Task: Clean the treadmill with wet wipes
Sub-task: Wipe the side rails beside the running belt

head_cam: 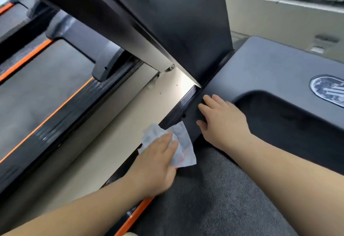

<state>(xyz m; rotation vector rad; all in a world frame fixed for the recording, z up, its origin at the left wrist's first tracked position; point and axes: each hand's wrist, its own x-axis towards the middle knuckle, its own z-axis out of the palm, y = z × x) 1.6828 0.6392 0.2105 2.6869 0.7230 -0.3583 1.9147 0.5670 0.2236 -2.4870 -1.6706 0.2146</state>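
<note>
A second treadmill (37,96) lies far left, across a strip of pale floor (111,124). The left hand (156,163) presses a crumpled wet wipe (184,150) with straight fingers onto the near treadmill (223,198), at its orange-striped edge. The right hand (223,122) rests flat, fingers extended and holding nothing, on the dark motor hood (279,68).

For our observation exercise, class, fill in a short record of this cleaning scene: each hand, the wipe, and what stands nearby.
left hand: flat fingers press the wet wipe onto the side rail
right hand: rests flat on the motor cover
wet wipe: white, crumpled, by the upright base
nearby: second treadmill, to the left
</note>
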